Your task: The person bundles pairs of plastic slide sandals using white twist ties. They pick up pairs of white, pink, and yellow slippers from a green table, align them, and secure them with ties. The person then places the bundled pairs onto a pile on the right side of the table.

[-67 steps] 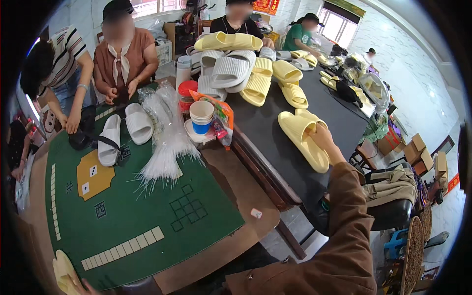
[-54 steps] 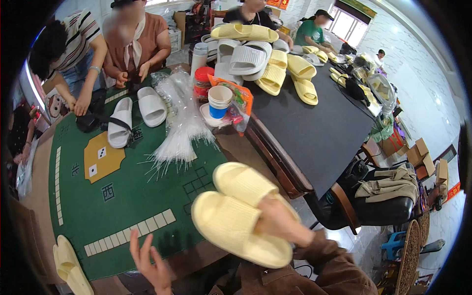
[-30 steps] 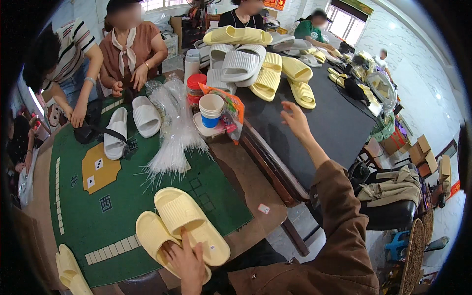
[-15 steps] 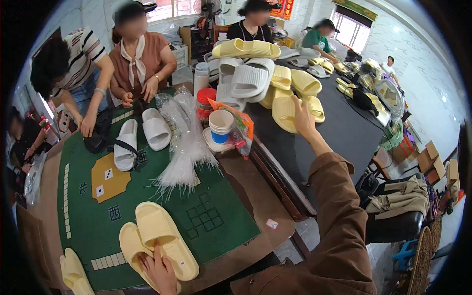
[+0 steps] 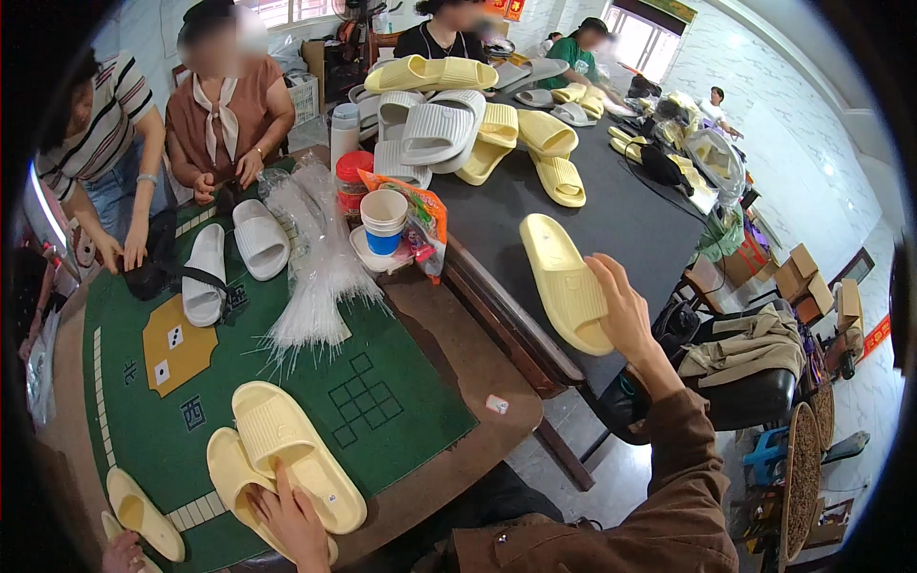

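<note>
Two pale yellow slide slippers (image 5: pixel 287 444) lie partly overlapped near the front edge of the green mat (image 5: pixel 401 411). My left hand (image 5: pixel 291 520) grips this pair at the foot openings, one finger reaching into the upper slipper and the others by the lower one's strap. Over the near edge of the dark table, my right hand (image 5: pixel 626 310) holds a single yellow slipper (image 5: pixel 562 282) by the side of its strap, toe end toward me. Part of its thumb is hidden behind or inside the strap.
Yellow and grey slippers (image 5: pixel 444 134) are heaped on the dark table (image 5: pixel 478 215). A cable-tie bundle (image 5: pixel 315 306), paper cups (image 5: pixel 384 215) and a red-lidded jar (image 5: pixel 353 177) stand between. White slippers (image 5: pixel 205 277) lie near co-workers. Another person's hand (image 5: pixel 122 552) touches slippers at lower left.
My right hand has drawn the yellow slipper off the heap, toward me. My left hand stays on its pair. A co-worker's hand has appeared at the lower left.
</note>
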`<action>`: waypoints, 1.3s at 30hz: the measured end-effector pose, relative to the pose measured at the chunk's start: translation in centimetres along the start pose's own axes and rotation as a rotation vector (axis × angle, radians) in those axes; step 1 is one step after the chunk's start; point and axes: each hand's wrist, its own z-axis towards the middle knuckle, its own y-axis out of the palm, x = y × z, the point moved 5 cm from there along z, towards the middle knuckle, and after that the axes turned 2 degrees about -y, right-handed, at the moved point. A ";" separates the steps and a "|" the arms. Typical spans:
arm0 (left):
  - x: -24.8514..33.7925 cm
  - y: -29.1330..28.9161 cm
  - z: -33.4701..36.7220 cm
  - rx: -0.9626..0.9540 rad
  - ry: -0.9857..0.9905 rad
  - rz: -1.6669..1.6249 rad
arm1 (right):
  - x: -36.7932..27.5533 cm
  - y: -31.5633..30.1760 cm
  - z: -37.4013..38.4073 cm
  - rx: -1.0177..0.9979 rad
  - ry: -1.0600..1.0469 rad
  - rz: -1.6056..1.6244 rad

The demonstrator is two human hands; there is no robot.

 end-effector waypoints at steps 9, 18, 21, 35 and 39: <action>0.1 0.4 0.1 0.037 0.036 0.006 | 4.1 6.6 6.9 -0.052 -0.006 -0.055; -0.2 -0.5 -0.1 -0.067 -0.050 -0.029 | 3.5 4.4 14.7 -0.673 -0.026 0.451; -0.1 0.4 -0.1 0.027 0.010 0.004 | 3.5 8.6 18.6 -0.418 -0.094 0.413; -1.6 0.3 -0.2 0.126 0.116 -0.102 | 1.7 17.7 26.8 0.055 -0.079 -0.426; 0.0 -0.1 0.2 -0.093 -0.050 -0.116 | 2.2 8.4 20.9 0.122 -0.131 -0.289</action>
